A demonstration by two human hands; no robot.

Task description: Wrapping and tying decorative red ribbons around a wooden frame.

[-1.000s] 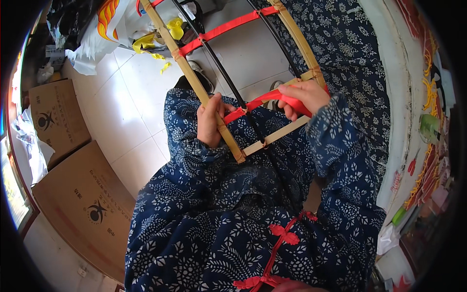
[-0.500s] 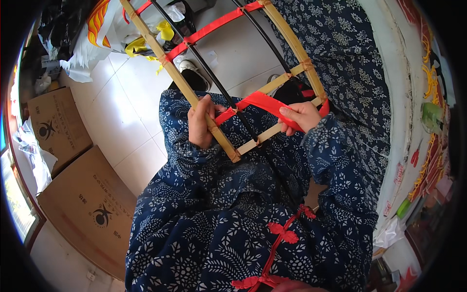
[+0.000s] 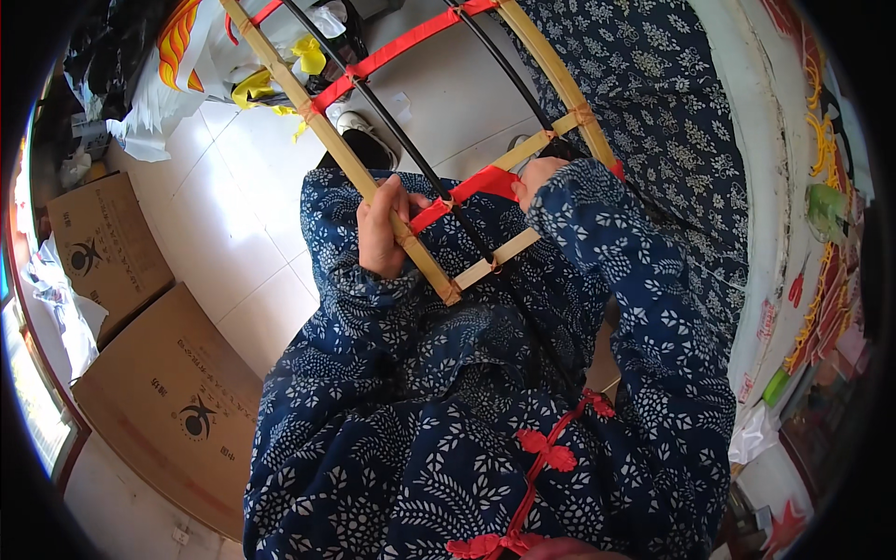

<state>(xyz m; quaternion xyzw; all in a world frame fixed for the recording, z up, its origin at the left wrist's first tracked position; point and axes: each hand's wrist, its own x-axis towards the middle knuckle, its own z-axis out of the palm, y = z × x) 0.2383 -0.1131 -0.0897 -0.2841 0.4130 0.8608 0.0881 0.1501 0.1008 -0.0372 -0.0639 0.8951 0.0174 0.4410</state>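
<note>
A bamboo frame with two black rods lies tilted over my lap. Its left strip is gripped in my left hand, closed round the bamboo near the lower corner. A red ribbon passes from that strip across the left rod toward the right side. At its middle, my right hand is closed on the ribbon, knuckles up; the sleeve and the turn of the wrist hide most of its fingers. Farther up, another red band crosses the frame and wraps both rods.
Cardboard boxes stand on the tiled floor at the left. Plastic bags and yellow scraps lie at the far left. On the right, a patterned blue cloth hangs beside a pale table edge with yellow cords.
My right hand has moved left and slightly away from me, turning over with the red ribbon, so less of the ribbon shows. My left hand keeps its grip on the bamboo.
</note>
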